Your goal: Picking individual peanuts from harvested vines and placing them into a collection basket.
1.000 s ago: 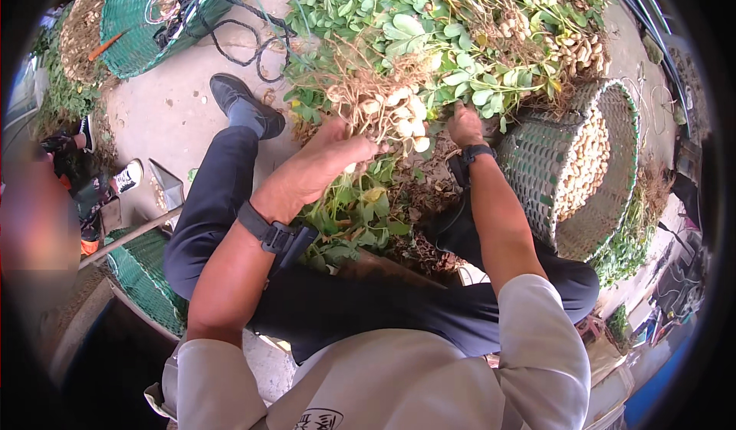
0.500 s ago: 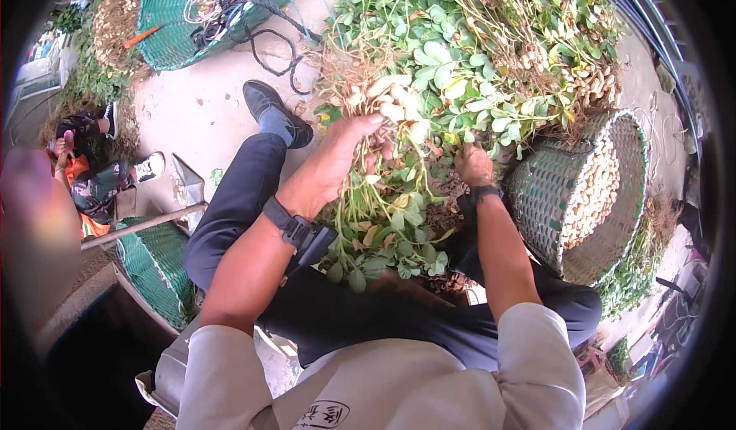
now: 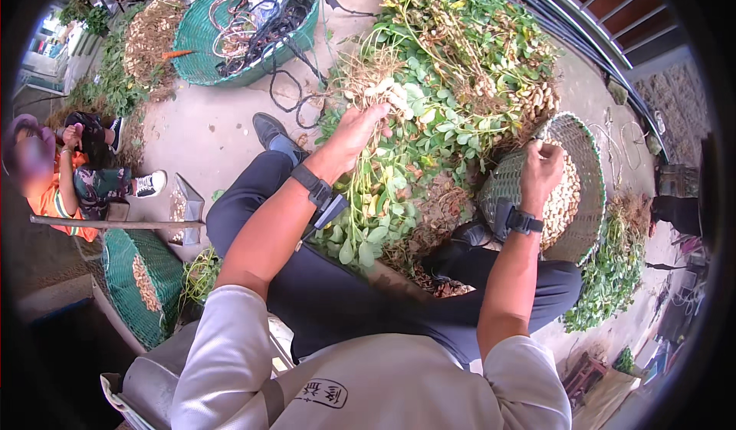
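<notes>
My left hand (image 3: pixel 354 137) is closed around a bunch of peanut plants (image 3: pixel 368 207), roots and pale pods up, leaves hanging between my knees. Several peanuts (image 3: pixel 387 92) cluster just beyond my left fingers. My right hand (image 3: pixel 542 171) is over the near side of a tilted woven basket (image 3: pixel 594 158), fingers curled together. What it holds, if anything, is hidden. Loose peanuts (image 3: pixel 566 207) fill part of that basket. Ahead lies a large heap of leafy peanut plants (image 3: pixel 452 54), with more pods (image 3: pixel 537 100) on its right side.
A green basket (image 3: pixel 192 65) with ropes and cords stands at far left. Another green basket (image 3: pixel 123 269) holds a few peanuts, near a pole (image 3: pixel 115 222) and a metal scoop (image 3: pixel 188 211). A person (image 3: pixel 57 177) in orange sits left. More plants (image 3: pixel 609 284) lie right of the woven basket.
My right hand has moved from the lower leaves rightward and up to the woven basket. My left hand still holds the bunch. The view has shifted, showing more of the surroundings.
</notes>
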Motion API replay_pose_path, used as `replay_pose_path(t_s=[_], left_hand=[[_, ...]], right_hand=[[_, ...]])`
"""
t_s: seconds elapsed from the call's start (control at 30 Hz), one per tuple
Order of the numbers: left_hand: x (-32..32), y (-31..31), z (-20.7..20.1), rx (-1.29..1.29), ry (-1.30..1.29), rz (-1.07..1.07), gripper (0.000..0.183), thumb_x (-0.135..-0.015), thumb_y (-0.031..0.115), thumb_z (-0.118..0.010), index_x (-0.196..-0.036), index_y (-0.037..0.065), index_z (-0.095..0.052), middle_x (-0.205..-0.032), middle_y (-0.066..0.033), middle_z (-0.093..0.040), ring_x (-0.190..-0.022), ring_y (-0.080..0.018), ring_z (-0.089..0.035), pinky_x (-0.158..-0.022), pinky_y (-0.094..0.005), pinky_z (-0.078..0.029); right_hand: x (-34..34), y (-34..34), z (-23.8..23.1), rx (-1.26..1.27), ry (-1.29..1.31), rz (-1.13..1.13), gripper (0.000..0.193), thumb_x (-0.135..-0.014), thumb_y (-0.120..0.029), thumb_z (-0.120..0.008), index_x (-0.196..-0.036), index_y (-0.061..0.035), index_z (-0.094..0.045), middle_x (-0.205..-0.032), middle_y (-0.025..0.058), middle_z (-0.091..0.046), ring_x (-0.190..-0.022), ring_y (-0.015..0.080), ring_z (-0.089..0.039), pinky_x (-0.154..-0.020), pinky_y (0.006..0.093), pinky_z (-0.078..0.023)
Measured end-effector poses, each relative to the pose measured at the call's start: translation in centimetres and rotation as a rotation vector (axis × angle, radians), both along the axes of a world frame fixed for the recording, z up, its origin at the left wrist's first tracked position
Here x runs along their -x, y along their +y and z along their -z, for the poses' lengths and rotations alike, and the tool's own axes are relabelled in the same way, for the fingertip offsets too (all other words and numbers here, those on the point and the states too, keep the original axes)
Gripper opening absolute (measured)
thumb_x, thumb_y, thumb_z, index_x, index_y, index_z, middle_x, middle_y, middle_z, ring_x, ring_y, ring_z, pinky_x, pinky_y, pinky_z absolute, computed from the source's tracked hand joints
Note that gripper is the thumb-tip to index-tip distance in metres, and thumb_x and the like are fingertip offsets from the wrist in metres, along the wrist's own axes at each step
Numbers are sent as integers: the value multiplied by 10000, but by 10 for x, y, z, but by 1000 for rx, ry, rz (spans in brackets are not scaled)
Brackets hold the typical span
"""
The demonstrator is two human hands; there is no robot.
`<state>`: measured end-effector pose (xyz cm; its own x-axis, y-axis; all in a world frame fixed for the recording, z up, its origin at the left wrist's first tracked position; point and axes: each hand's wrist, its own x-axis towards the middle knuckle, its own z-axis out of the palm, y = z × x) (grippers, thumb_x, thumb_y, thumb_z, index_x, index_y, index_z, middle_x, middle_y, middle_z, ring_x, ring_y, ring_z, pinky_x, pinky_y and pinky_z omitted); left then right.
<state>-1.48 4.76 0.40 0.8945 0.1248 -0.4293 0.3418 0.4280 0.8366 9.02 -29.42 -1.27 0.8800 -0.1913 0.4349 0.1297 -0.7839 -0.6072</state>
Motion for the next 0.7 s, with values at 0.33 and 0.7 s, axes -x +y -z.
replay_pose_path(t_s=[0.33, 0.7], left_hand=[[26, -29, -51, -315, -198, 152, 302, -940, 294, -627, -1095, 35, -627, -895, -23, -630, -834, -120, -578, -837, -297, -429], [29, -32, -102, 168, -177, 256, 300, -937, 328, -551, -1040, 54, -618, -763, -61, -654, -525, -112, -579, -436, -244, -516]], right_hand=[[72, 5, -65, -417, 246, -496, 253, -825, -146, -708, -1002, 21, -638, -878, 97, -660, -757, 174, -624, -697, 297, -515], [115, 91, -85, -244, 471, -912, 596, -981, -436, -513, -1288, 75, -511, -1205, 265, -594, -1090, 361, -603, -960, 399, -450]])
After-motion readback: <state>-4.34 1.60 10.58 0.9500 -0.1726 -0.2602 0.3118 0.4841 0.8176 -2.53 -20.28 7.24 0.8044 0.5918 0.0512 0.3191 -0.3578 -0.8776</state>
